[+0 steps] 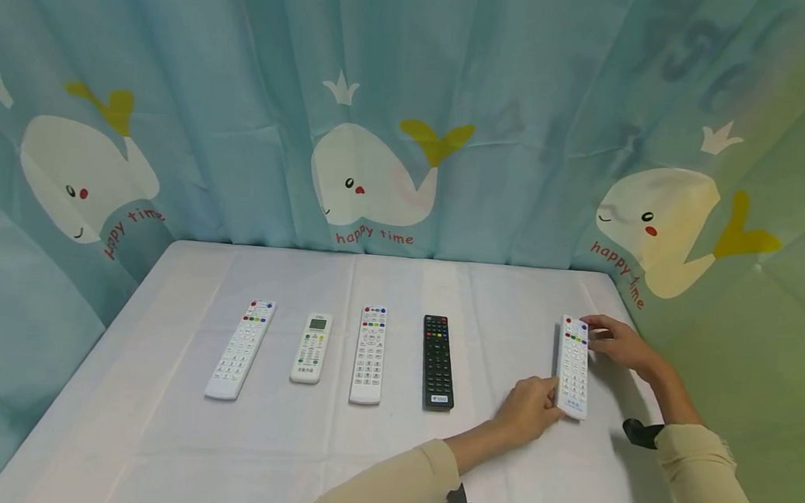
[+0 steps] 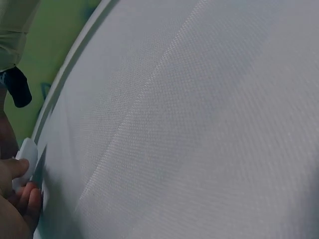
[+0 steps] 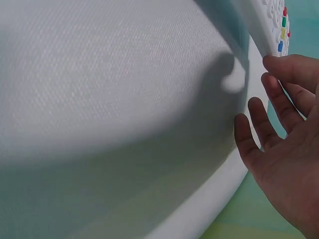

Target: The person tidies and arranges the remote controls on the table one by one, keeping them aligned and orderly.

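A white remote control [image 1: 573, 369] with coloured buttons near its top is tilted over the right part of the table, its shadow falling beside it. My left hand [image 1: 529, 408] pinches its lower end; in the left wrist view the thumb [image 2: 19, 168] lies on the remote's end [image 2: 28, 154], fingers beneath. At the upper right edge, my right hand [image 1: 620, 345] holds the remote between thumb and index finger. The right wrist view shows that thumb [image 3: 291, 67] at the remote's edge [image 3: 256, 25], the other fingers spread apart below.
To the left lie a black remote [image 1: 438, 363], a long white remote [image 1: 369, 356], a short white remote with a small screen [image 1: 311, 349] and another long white one [image 1: 241, 349]. They rest on a white-covered table [image 1: 255, 459]. A whale-print curtain [image 1: 526, 81] hangs behind.
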`<state>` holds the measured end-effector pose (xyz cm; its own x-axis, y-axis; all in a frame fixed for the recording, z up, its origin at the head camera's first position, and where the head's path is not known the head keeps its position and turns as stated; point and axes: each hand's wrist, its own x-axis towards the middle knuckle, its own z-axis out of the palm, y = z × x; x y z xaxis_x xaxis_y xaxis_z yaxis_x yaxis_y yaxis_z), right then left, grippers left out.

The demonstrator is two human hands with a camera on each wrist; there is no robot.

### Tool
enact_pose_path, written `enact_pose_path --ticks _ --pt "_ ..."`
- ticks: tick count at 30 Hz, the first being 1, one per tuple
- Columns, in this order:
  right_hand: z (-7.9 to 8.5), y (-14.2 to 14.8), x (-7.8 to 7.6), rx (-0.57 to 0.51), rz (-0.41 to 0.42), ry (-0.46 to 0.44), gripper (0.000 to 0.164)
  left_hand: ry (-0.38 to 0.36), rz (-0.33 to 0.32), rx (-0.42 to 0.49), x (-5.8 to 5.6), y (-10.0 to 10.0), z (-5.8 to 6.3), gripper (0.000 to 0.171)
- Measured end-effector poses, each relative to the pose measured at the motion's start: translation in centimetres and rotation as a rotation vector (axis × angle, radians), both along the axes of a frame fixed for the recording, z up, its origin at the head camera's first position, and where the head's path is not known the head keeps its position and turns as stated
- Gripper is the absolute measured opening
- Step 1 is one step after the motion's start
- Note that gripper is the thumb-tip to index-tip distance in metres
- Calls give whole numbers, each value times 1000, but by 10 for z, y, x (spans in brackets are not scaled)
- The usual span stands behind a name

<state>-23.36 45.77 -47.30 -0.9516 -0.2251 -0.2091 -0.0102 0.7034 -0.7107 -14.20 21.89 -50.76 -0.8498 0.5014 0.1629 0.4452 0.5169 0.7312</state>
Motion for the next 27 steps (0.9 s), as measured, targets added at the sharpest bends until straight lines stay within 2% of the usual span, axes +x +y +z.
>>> enact_pose_path --ticks 3,8,16,22,27 --pt "3 -4 0 -3 9 -3 50 -12 0 14 0 -4 1 45" --pt "8 -11 -2 -3 31 31 50 29 -3 18 -2 -11 2 46" --pt "15 -23 -8 -23 44 79 50 66 14 74 -7 -21 4 39" --pt "17 -31 -13 -15 67 99 48 43 31 110 -7 -29 9 33" --pt "19 -39 -16 -1 89 111 48 4 49 141 -6 -37 12 35"
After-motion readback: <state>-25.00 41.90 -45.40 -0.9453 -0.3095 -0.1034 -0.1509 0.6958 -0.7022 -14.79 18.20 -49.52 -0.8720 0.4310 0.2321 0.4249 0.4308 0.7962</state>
